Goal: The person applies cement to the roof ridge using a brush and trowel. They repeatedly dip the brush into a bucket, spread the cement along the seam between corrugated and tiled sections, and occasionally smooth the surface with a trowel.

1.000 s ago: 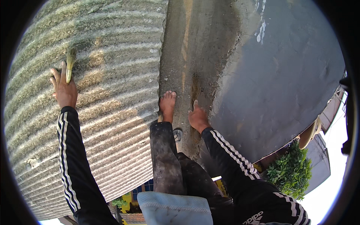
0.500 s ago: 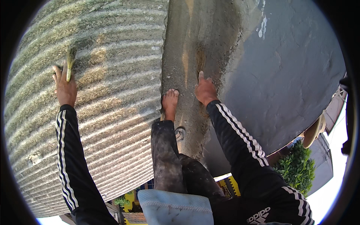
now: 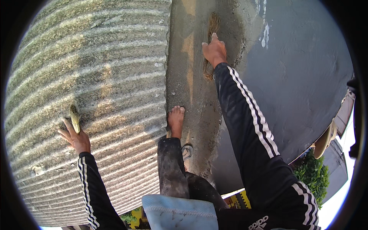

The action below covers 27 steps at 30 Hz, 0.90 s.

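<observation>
On the corrugated roof sheet (image 3: 126, 50) at the left, my left hand (image 3: 79, 141) rests with its fingers spread. Tucked between its thumb and fingers is a short bristle brush (image 3: 74, 117), bristles pointing away from me. My right hand (image 3: 216, 51) is closed around the middle of a long brown fibre bundle (image 3: 214, 23) that lies along the cement strip (image 3: 180, 61). The bundle's loose ends show beyond the hand and below the wrist.
My bare foot (image 3: 176, 119) stands on the cement strip, beside the roof sheet's edge. A sandal (image 3: 187, 152) shows behind it. A smooth grey surface (image 3: 295, 84) slopes away at the right. Green foliage (image 3: 312, 172) and a hat-like tan object (image 3: 325, 142) lie past its edge.
My right hand and the fibre bundle have moved farther away along the cement strip. My left hand, with the brush, has come nearer and slightly right.
</observation>
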Each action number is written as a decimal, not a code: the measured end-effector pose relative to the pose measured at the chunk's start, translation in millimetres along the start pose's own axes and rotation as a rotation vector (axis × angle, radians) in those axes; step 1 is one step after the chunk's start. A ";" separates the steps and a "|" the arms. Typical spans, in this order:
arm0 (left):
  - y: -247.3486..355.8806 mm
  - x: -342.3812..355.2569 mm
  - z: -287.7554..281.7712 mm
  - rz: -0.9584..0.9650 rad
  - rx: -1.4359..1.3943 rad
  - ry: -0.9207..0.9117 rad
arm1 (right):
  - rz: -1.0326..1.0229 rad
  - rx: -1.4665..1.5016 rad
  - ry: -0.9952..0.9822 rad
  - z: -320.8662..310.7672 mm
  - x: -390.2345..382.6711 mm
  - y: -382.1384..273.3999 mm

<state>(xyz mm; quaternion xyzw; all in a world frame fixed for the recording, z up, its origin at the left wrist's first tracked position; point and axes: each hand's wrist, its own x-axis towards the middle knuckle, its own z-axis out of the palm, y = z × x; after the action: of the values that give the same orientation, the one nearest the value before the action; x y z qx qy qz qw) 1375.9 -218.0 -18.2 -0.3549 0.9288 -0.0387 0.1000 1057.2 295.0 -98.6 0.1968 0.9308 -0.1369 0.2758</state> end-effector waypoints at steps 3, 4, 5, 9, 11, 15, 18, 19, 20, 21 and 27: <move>-11.9 -4.9 2.2 0.062 -0.024 0.026 | -0.019 -0.030 -0.126 22.0 36.1 -7.3; -13.7 -7.7 0.8 0.066 0.009 -0.009 | 0.020 -0.033 -0.175 31.0 23.2 4.9; -11.8 -8.9 1.1 0.062 0.034 -0.024 | 0.059 -0.035 -0.211 36.6 8.2 19.6; -0.8 -11.5 -0.2 -0.110 0.211 -0.110 | 0.062 -0.255 -0.410 82.5 -189.6 103.1; -3.1 -13.8 0.7 -0.128 0.204 -0.110 | 0.124 -0.196 -0.665 72.6 -277.6 128.4; -11.3 -13.6 6.6 -0.091 0.224 -0.128 | 0.024 -0.142 -0.528 38.8 -332.8 136.6; -9.1 -13.0 7.2 -0.079 0.210 -0.142 | -0.091 -0.056 -0.198 37.2 -263.4 122.5; -8.9 -11.9 4.8 -0.099 0.238 -0.163 | -0.127 -0.060 -0.121 40.1 -219.0 111.0; -7.8 -11.7 3.1 -0.094 0.221 -0.163 | -0.172 -0.039 -0.048 41.3 -175.2 97.5; -5.9 -12.6 2.2 -0.106 0.220 -0.179 | -0.150 -0.075 -0.066 40.8 -131.1 81.1; 4.6 -10.2 -5.1 -0.149 0.197 -0.218 | -0.049 -0.186 -0.473 45.5 -202.3 93.4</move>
<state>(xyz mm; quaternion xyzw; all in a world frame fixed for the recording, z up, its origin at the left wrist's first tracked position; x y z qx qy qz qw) 1379.2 -207.8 -12.2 -0.4133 0.8752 -0.0982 0.2313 1275.3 302.3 -34.4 0.1103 0.8535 -0.0998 0.4994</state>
